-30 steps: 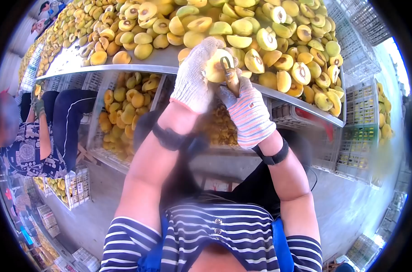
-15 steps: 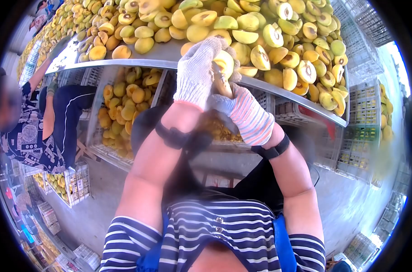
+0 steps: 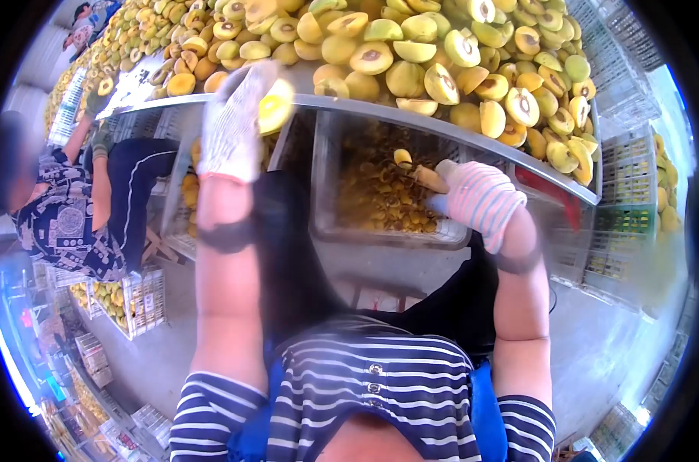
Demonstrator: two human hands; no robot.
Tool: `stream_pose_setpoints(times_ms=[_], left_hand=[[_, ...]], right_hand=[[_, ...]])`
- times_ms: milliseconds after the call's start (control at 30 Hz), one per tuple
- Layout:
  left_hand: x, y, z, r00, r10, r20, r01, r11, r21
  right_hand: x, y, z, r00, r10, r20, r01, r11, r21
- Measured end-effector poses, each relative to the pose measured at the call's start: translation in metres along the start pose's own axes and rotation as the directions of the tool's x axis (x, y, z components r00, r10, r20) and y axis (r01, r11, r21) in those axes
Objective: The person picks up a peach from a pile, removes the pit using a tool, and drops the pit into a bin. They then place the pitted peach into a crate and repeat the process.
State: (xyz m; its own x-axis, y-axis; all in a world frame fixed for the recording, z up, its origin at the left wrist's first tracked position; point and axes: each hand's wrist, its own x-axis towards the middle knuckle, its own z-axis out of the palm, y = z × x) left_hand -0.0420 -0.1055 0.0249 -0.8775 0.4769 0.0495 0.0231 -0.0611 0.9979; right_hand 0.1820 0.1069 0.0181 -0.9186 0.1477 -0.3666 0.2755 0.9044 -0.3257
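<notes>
My left hand [image 3: 232, 127], in a whitish knit glove, is out over the table's front edge with its fingers round a yellow fruit half [image 3: 275, 106]. My right hand [image 3: 480, 196], in a striped glove, is closed on the wooden handle [image 3: 430, 179] of a small tool. The tool's tip, with a yellowish piece [image 3: 403, 157] at it, is over a crate [image 3: 330, 231] holding brown and yellow scraps [image 3: 396, 200]. Cut fruit halves [image 3: 411, 77] are heaped on the metal-edged table [image 3: 349, 106] beyond both hands.
A seated person [image 3: 65, 208] in a patterned top works at the left. Stacked plastic crates [image 3: 619, 185] stand at the right. A crate of fruit [image 3: 138, 300] is on the floor at the lower left. A red object [image 3: 546, 189] lies under the table's right part.
My hands have moved apart. My left hand has gone left with a fruit half, and my right hand has moved right and down with the tool, uncovering the scrap crate.
</notes>
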Motion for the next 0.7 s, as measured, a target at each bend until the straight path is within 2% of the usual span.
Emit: stream_pose_setpoints(times_ms=[33, 67, 133, 167, 200, 267, 300, 333, 400, 433, 467, 500, 533, 567, 600, 633, 667, 700], left_hand=[[0.004, 0.009, -0.016, 0.988, 0.135, -0.078, -0.07, 0.83, 0.554], [0.009, 0.019, -0.023, 0.982, 0.045, -0.183, 0.153, 0.379, 0.913], [0.022, 0.0, -0.01, 0.987, 0.147, -0.067, 0.022, 0.293, 0.956], [0.027, -0.002, 0.014, 0.999, 0.043, 0.007, -0.019, 0.282, 0.959], [0.033, -0.005, 0.04, 0.995, -0.062, 0.082, -0.062, 0.279, 0.958], [0.059, -0.036, 0.069, 0.965, -0.204, 0.165, -0.156, 0.056, 0.986], [0.068, -0.05, 0.07, 0.967, -0.123, 0.224, -0.21, 0.115, 0.971], [0.075, -0.048, 0.069, 0.953, -0.166, 0.254, -0.218, 0.211, 0.953], [0.084, -0.042, 0.062, 0.963, -0.192, 0.188, -0.1, 0.391, 0.915], [0.08, -0.039, 0.061, 0.991, -0.117, 0.07, 0.007, 0.558, 0.83], [0.072, -0.02, 0.062, 0.982, -0.158, 0.105, 0.042, 0.717, 0.696], [0.061, -0.013, 0.067, 0.975, -0.192, 0.115, 0.1, 0.832, 0.546], [0.051, -0.01, 0.072, 0.967, -0.222, 0.127, 0.161, 0.914, 0.372], [0.044, -0.019, 0.07, 0.966, -0.029, 0.256, -0.05, 0.953, 0.297], [0.028, -0.029, 0.068, 0.787, 0.43, 0.443, -0.613, 0.629, 0.478], [0.019, -0.03, 0.078, 0.956, 0.152, 0.25, -0.134, 0.987, -0.089], [0.013, -0.03, 0.086, 0.933, -0.218, 0.287, 0.358, 0.656, -0.664], [0.012, -0.031, 0.081, 0.935, -0.217, 0.281, 0.353, 0.651, -0.673]], right_hand=[[-0.001, -0.002, -0.007, 0.998, 0.056, 0.029, -0.058, 0.996, 0.067], [0.0, -0.005, -0.005, 0.999, 0.049, 0.022, -0.05, 0.996, 0.075], [0.006, -0.01, 0.001, 0.95, -0.046, -0.309, 0.096, 0.984, 0.15], [0.015, -0.007, 0.009, 0.922, -0.061, -0.383, 0.153, 0.965, 0.215], [0.018, -0.005, 0.012, 0.921, -0.059, -0.385, 0.149, 0.967, 0.207], [0.02, 0.001, 0.018, 0.908, -0.008, -0.419, 0.103, 0.974, 0.204], [0.021, 0.003, 0.022, 0.893, 0.02, -0.449, 0.083, 0.974, 0.209], [0.022, 0.001, 0.019, 0.893, 0.03, -0.448, 0.073, 0.975, 0.211], [0.026, -0.006, 0.013, 0.891, 0.168, -0.422, 0.058, 0.879, 0.473], [0.032, 0.005, 0.028, 0.799, -0.079, -0.597, 0.279, 0.927, 0.25], [0.036, -0.001, 0.027, 0.797, -0.082, -0.599, 0.282, 0.927, 0.249], [0.041, -0.011, 0.024, 0.835, 0.061, -0.547, 0.269, 0.823, 0.501], [0.045, -0.023, 0.021, 0.872, 0.18, -0.455, 0.237, 0.659, 0.714], [0.043, -0.035, 0.013, 0.904, 0.181, -0.388, 0.233, 0.552, 0.801], [0.051, -0.033, 0.024, 0.905, 0.175, -0.387, 0.232, 0.558, 0.797], [0.065, -0.027, 0.044, 0.885, 0.129, -0.448, 0.312, 0.551, 0.774], [0.07, -0.031, 0.046, 0.858, 0.083, -0.507, 0.388, 0.541, 0.746], [0.069, -0.031, 0.04, 0.878, 0.175, -0.447, 0.287, 0.556, 0.78]])
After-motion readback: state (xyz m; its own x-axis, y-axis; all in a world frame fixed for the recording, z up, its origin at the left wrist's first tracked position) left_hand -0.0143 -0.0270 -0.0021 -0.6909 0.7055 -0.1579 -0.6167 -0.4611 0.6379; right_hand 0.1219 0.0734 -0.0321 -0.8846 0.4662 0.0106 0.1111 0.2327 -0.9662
